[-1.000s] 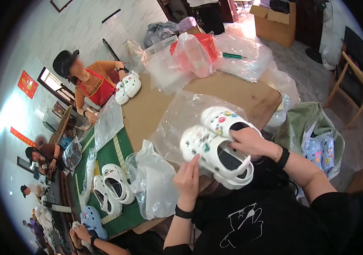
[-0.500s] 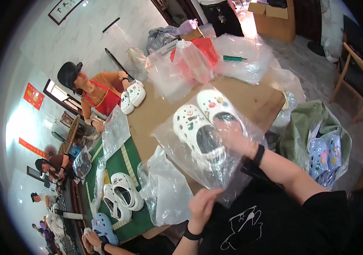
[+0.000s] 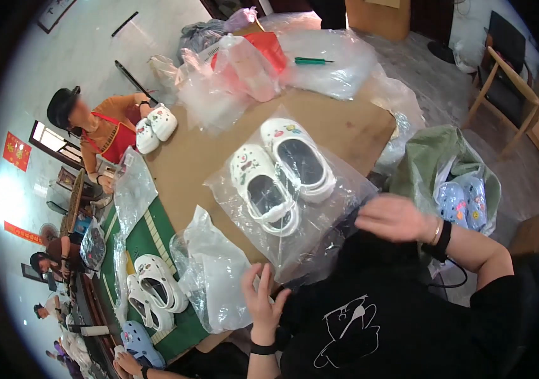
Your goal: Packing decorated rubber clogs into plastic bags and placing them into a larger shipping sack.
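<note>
Clogs (image 3: 266,189), white with small coloured charms, lie side by side in a clear bag (image 3: 320,227) on the brown table (image 3: 206,151), as the head view shows. Their toes point away from the person, and the loose part of the bag spreads toward the body.

The left hand (image 3: 263,302) is by the near left edge of the bag, with thumb and fingers spread wide, and it holds nothing. The right hand (image 3: 399,218) is by the right edge, with fingers stretched out straight and no thing in its grasp. It is rather blurred, so I cannot tell if its fingertips touch the plastic.

To the left, a milky bag (image 3: 215,278) lies between the clear bag and a second pair (image 3: 159,284), also white, on the green mat (image 3: 184,335). Just beside this pair is a blue clog (image 3: 140,344), and a co-worker's hand (image 3: 131,363) is near it. Across the table, a person in a red apron (image 3: 114,142) has one hand at a third pair (image 3: 163,123). A green tool (image 3: 312,61) lies on plastic at the far side. On the right, a green sack (image 3: 430,148) contains wrapped blue clogs (image 3: 452,205).
</note>
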Demonstrator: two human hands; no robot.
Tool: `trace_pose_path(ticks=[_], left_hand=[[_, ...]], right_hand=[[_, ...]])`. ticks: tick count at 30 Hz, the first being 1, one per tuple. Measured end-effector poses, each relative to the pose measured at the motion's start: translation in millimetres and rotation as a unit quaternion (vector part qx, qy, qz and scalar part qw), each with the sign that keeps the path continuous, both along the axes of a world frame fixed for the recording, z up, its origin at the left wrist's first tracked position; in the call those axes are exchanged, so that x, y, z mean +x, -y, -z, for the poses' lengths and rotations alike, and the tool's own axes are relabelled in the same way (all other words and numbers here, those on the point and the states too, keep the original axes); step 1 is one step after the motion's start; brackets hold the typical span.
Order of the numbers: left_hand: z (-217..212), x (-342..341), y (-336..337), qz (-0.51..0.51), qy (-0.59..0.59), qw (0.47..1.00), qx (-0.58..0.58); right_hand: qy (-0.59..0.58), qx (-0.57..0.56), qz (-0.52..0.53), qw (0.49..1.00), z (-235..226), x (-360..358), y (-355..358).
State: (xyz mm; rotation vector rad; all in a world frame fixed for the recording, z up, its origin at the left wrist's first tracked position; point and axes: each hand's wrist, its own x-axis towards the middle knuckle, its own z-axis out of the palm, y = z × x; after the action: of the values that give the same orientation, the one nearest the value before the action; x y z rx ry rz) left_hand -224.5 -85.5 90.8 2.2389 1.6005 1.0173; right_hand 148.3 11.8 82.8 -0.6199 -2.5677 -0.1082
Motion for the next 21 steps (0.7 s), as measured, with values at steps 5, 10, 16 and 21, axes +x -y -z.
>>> trace_pose_path(ticks=[5, 10, 16, 21], left_hand=[[18, 4, -9, 0.073, -0.176, 0.98, -0.047], [28, 25, -42, 0.116, -0.288, 0.951, -0.003], [22, 14, -70, 0.048, -0.084, 0.995, 0.001], [6, 16, -83, -0.086, 0.378, 0.901, -0.197]], right_hand=[[0.107, -0.024, -0.015, 0.994, -20, 21, -38], [0.197, 0.052, -0.022, 0.979, -11, 7, -76], [-0.032, -0.105, 0.003, 0.994, -8, -8, -99], [-0.297, -0.562, 0.038, 0.771, 11, -19, -105]])
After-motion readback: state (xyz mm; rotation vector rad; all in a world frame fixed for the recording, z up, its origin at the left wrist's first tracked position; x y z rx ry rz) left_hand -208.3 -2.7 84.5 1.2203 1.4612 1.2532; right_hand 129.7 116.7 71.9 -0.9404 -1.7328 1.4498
